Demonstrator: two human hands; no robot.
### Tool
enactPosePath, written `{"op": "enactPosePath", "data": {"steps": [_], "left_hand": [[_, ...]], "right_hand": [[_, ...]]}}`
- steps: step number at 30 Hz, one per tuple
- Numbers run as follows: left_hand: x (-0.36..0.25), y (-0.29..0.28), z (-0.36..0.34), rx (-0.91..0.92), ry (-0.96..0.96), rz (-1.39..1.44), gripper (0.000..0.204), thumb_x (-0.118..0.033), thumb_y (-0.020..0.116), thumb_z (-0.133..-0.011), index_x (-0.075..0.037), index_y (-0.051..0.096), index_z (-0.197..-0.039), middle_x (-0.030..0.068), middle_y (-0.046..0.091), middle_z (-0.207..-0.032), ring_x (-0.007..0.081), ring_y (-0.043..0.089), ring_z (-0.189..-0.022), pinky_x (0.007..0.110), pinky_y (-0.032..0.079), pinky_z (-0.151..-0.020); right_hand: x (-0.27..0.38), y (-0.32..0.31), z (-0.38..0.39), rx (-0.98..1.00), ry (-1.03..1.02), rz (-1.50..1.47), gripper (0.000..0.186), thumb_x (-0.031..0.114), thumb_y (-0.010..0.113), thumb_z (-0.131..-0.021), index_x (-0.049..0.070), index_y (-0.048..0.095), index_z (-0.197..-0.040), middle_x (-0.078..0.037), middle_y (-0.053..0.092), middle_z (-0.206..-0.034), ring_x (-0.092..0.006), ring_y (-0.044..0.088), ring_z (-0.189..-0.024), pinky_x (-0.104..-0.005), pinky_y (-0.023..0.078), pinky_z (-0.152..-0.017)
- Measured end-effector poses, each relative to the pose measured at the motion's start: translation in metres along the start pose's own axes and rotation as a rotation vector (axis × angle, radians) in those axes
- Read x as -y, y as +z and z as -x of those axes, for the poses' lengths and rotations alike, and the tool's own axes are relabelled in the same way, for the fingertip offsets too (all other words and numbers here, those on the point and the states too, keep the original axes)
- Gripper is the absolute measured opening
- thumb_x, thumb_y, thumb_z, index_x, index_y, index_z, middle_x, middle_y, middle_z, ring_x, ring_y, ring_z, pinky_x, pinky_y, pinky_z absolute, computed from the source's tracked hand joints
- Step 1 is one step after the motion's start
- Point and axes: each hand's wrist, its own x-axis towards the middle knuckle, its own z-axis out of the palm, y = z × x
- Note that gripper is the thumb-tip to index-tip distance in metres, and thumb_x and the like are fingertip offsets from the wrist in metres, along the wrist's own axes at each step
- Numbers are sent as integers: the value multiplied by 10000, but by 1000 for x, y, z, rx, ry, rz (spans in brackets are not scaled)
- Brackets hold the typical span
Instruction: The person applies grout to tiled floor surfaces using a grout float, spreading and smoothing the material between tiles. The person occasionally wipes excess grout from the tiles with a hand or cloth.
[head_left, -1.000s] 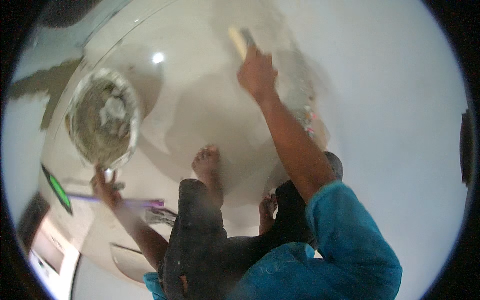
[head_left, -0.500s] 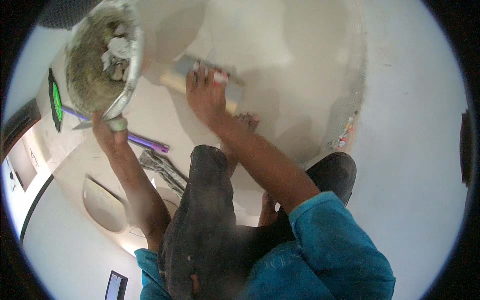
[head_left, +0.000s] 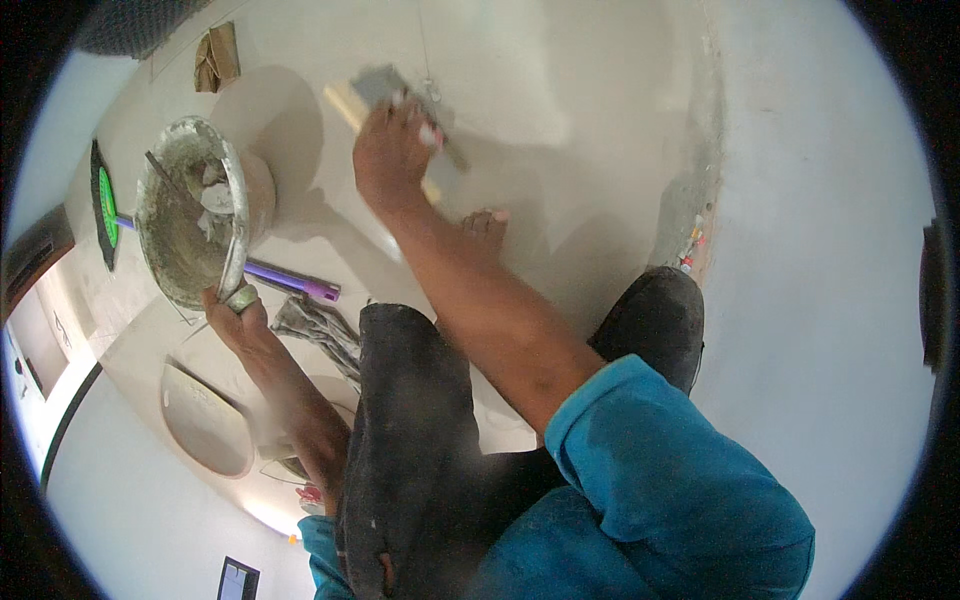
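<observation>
My left hand [head_left: 236, 318] grips the near rim of a bucket [head_left: 258, 195] that leans toward me. Wet grey mix coats the bucket's inside, with pale lumps and a thin dark stick in it. A pale green rounded piece [head_left: 242, 297] shows between the fingers of that hand; its kind is unclear. My right hand [head_left: 392, 150] is closed on a float [head_left: 380, 85], a flat grey board with a pale yellow edge, blurred by motion, over the floor ahead of my bare foot [head_left: 487, 228]. The fingers partly hide its handle.
A purple pole [head_left: 290, 279] with a green-and-black head [head_left: 107, 205] lies beyond the bucket. A grey rag [head_left: 318, 328] and a curved pale panel [head_left: 207, 420] are on the left. Folded brown cardboard [head_left: 217, 58] lies far left. A white wall [head_left: 810, 250] rises on the right, small debris [head_left: 690, 250] along its base.
The bucket has moved lower and away from me, uncovering the brown cardboard behind it. My right hand has shifted left and slightly farther forward, and the float has turned.
</observation>
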Motion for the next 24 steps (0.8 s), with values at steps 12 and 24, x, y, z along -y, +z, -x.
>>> {"op": "enactPosePath", "data": {"steps": [12,24], "left_hand": [[27,-4,-7,38,110,-126,106,-15,448,-922,55,525,-942,116,575,-937,228,603,-823,332,543,-678],[63,37,90,-37,50,72,781,-613,522,-926,59,423,-1313,246,588,-1166,327,606,-1067,466,493,-928]], "right_hand": [[1,-30,-31,166,119,150,598,128,577,-868,-60,350,-1389,-309,375,-1380,-443,355,-1308,-637,291,-981],[-23,-33,-28,231,231,7,743,87,644,-819,-93,252,-1424,-308,277,-1455,-432,288,-1375,-635,290,-1041]]}}
